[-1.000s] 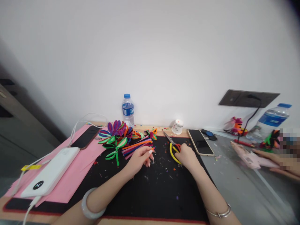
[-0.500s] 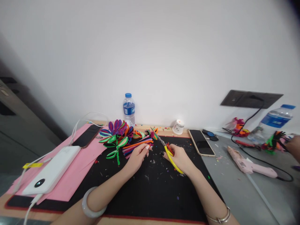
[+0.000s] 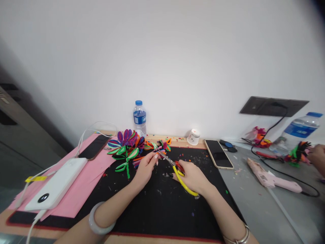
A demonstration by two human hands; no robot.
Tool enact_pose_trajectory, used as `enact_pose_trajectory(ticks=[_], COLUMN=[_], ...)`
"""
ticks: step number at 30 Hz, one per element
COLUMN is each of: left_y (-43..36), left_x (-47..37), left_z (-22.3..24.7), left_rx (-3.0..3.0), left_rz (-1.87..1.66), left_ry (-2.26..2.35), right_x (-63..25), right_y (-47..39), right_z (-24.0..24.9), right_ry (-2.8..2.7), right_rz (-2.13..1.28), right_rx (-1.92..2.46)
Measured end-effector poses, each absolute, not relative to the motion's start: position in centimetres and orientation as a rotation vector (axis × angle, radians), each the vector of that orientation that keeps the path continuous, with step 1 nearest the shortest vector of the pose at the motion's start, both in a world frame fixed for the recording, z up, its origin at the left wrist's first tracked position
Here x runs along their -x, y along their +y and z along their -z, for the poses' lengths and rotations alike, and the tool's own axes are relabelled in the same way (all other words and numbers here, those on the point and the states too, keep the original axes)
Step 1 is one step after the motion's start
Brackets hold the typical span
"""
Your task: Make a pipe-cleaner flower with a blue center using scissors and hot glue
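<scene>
My right hand [image 3: 191, 175] grips scissors [image 3: 183, 185] with yellow handles, and the blades point away to the upper left. Their tips are close by the fingertips of my left hand [image 3: 146, 168], which is closed in a pinch. What lies between those fingers is too small to make out. Just behind and under the left fingers lies a bundle of coloured pipe cleaners [image 3: 137, 162]. Looped flowers made of fuzzy pipe cleaners [image 3: 127, 137] are heaped to the left of the bundle, with green leaf shapes [image 3: 127, 156] in front.
A black mat [image 3: 162, 213] with scraps lies under my hands. A water bottle [image 3: 139, 118], paper cup [image 3: 193, 137] and phone [image 3: 218, 154] stand or lie behind. At left are a power bank [image 3: 57, 184] and pink sheets [image 3: 76, 200]; at right, a glue gun [image 3: 271, 179] and another person's hand [image 3: 317, 157].
The scissors and my right hand have moved left, bringing the blades to my left fingertips. My left hand has shifted slightly left. The other person's hand has moved slightly left.
</scene>
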State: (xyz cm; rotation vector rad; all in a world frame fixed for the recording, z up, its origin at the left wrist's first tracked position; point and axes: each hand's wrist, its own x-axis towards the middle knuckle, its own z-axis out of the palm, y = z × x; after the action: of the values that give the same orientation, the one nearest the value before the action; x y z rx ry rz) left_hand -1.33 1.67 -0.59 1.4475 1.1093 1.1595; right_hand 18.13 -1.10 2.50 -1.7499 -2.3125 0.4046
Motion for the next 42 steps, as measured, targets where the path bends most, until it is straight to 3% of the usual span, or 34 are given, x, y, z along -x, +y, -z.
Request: enact_pose_trajectory(ticks=[23, 42], left_y=[1.07, 1.44], left_x=[1.30, 1.31], left_z=[-0.30, 0.47], left_rx=[-1.628, -1.445], left_rz=[-1.158, -1.080], left_ry=[1.152, 1.016], right_x=[-17.99, -18.16], right_y=[-1.13, -0.93], right_z=[-2.13, -1.74], right_ry=[-2.256, -2.233], right_rz=[-0.498, -0.531], right_rx=[1.690, 1.655])
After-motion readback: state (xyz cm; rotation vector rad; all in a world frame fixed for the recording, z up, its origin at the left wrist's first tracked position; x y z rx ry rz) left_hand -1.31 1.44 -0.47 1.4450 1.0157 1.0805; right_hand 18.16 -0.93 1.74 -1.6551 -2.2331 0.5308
